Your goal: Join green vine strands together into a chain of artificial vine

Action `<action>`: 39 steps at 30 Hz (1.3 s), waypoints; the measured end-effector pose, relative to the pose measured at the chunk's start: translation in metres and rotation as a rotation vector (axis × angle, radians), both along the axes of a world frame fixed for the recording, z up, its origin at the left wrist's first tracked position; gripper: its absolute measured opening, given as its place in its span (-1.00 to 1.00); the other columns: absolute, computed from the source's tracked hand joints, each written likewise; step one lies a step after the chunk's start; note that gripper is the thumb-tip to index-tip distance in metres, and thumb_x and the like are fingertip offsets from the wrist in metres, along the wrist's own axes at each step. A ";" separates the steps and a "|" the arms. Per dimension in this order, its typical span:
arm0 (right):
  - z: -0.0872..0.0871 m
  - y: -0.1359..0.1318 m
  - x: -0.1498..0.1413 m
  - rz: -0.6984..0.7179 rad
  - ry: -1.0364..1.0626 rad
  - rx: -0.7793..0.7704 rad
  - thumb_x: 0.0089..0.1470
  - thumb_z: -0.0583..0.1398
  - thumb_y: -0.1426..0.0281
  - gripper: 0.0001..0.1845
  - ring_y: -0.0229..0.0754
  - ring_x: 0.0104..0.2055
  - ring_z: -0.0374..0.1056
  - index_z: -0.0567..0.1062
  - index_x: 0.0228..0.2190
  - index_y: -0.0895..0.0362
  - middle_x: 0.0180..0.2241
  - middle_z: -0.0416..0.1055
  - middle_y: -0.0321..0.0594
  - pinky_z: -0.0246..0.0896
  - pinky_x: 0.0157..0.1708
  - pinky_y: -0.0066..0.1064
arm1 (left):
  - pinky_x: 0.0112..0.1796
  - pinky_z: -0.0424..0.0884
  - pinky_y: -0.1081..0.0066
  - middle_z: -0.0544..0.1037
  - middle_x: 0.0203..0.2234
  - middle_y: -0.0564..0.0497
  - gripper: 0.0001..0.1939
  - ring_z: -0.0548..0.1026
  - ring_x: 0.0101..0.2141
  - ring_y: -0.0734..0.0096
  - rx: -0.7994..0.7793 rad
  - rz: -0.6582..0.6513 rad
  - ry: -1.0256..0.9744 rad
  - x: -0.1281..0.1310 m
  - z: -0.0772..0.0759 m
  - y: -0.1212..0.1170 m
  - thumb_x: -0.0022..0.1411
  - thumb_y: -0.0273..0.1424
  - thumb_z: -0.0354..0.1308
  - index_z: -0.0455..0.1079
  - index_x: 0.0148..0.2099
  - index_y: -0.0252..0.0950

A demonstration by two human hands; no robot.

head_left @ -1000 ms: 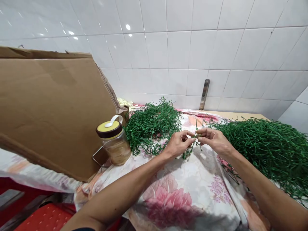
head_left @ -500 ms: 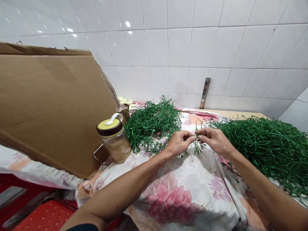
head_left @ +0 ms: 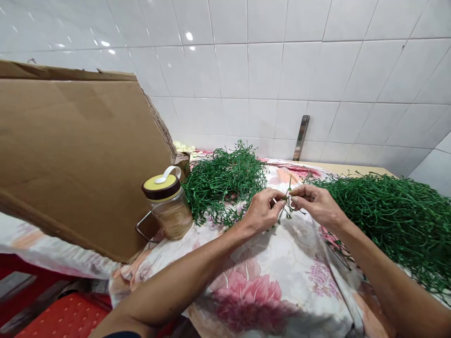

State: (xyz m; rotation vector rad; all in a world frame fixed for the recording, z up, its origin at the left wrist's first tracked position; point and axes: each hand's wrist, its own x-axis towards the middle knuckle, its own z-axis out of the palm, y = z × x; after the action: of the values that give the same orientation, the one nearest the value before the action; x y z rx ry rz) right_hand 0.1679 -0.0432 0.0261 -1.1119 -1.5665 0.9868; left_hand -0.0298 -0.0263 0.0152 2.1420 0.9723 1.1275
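Observation:
Between my fingertips is a small green artificial plant sprig [head_left: 288,206], its thin stem pointing up and its little branches hanging below. My left hand [head_left: 265,209] pinches it from the left with thumb and forefinger. My right hand [head_left: 315,202] pinches at the same sprig from the right, thumb and forefinger close together. Both hands hover just above the floral cloth [head_left: 268,263]. Behind my left hand lies a loose heap of green sprigs [head_left: 229,176]. A larger heap of green stems [head_left: 391,216] spreads beyond my right forearm.
A clear jar [head_left: 172,216] with a yellow and brown lid stands left of the smaller heap. A big cardboard sheet [head_left: 77,159] leans at the left. White wall tiles [head_left: 264,70] rise behind, with a metal strip [head_left: 301,138]. A red stool [head_left: 66,317] is at lower left.
My fingers have shifted slightly on the sprig, and its lower branches have swung and tilted. My right hand's fingertips sit a little farther from the left ones. The heaps look the same.

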 end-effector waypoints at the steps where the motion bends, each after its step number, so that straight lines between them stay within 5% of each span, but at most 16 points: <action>1: 0.000 0.000 0.000 0.006 0.004 0.004 0.02 0.34 0.21 -0.70 -0.22 -0.41 0.40 0.56 -0.29 0.17 -0.42 0.52 -0.19 0.34 -0.38 -0.34 | -0.25 0.33 0.39 0.57 -0.31 -0.04 -0.83 0.47 -0.31 0.37 -0.007 0.001 0.007 0.000 0.001 0.000 0.28 -0.33 0.17 0.54 -0.20 -0.28; 14: -0.001 0.001 0.002 0.115 -0.045 -0.055 0.02 0.35 0.22 -0.65 -0.20 -0.37 0.43 0.56 -0.19 0.16 -0.32 0.54 -0.15 0.42 -0.36 -0.32 | -0.27 0.29 0.41 0.59 -0.35 0.00 -0.85 0.45 -0.35 0.40 -0.043 0.050 0.025 -0.001 -0.001 0.005 0.25 -0.37 0.16 0.53 -0.23 -0.30; 23: -0.002 -0.006 -0.002 -0.096 -0.493 0.375 0.16 0.23 0.33 -0.87 -0.15 -0.34 0.42 0.58 -0.28 0.08 -0.33 0.54 -0.17 0.33 -0.29 -0.29 | -0.38 0.22 0.45 0.51 -0.46 0.04 -0.73 0.37 -0.44 0.44 -0.113 0.074 -0.015 0.004 0.001 0.002 0.26 -0.22 0.15 0.50 -0.34 -0.31; 33: -0.009 -0.008 -0.006 -0.165 -0.514 0.579 0.25 0.12 0.42 -0.91 -0.13 -0.31 0.39 0.45 -0.28 0.09 -0.33 0.47 -0.15 0.31 -0.24 -0.28 | -0.53 0.18 0.50 0.35 -0.61 0.12 -0.68 0.29 -0.60 0.55 -0.376 -0.041 -0.196 0.004 -0.003 0.009 0.23 -0.14 0.18 0.40 -0.37 -0.32; 39: -0.007 -0.010 -0.004 -0.168 -0.569 0.709 0.28 0.09 0.47 -0.80 -0.07 -0.12 0.42 0.48 -0.13 0.07 -0.16 0.47 -0.10 0.34 -0.07 -0.24 | -0.59 0.14 0.51 0.33 -0.66 0.12 -0.64 0.27 -0.66 0.59 -0.531 -0.079 -0.307 0.003 0.005 0.011 0.15 -0.13 0.24 0.39 -0.42 -0.36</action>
State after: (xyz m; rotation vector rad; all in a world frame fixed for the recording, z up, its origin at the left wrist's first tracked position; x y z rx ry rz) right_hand 0.1638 -0.0536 0.0191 -1.0141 -1.9997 -0.0522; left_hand -0.0266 -0.0149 0.0200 1.5209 0.9098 0.9855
